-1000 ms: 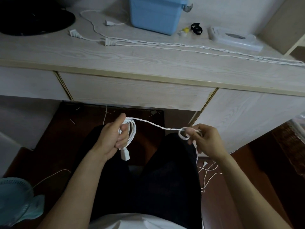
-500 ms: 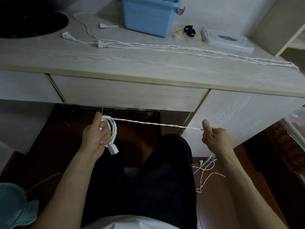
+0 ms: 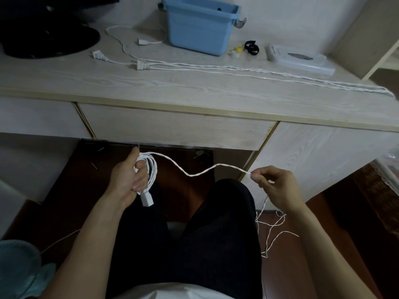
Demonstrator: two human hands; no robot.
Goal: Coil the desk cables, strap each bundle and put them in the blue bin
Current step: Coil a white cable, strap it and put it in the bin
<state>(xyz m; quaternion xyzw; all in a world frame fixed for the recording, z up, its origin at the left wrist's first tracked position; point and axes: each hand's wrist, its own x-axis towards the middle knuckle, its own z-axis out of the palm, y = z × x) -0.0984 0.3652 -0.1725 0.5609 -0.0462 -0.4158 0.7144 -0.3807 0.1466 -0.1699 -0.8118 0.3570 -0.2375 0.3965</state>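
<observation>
My left hand (image 3: 129, 180) grips a coil of white twisted cable (image 3: 151, 171) in front of the desk drawer; a white plug (image 3: 146, 200) hangs below the fist. From the coil a slack strand (image 3: 194, 174) sags across to my right hand (image 3: 278, 186), which pinches it between thumb and forefinger. The rest of that cable trails down to the floor (image 3: 269, 229) at the right. The blue bin (image 3: 201, 24) stands at the back of the desk. More white cables (image 3: 216, 69) lie stretched along the desktop. A black strap (image 3: 251, 47) lies right of the bin.
A white flat box (image 3: 300, 61) lies at the back right of the desk (image 3: 172, 87). A black round object (image 3: 47, 37) sits at the back left. Small yellow and white bits (image 3: 236, 51) lie beside the strap. A teal object (image 3: 19, 270) is on the floor at lower left.
The strand between my hands was taut half a second ago and now hangs slack. My right hand has slid along the cable and moved slightly toward the left hand.
</observation>
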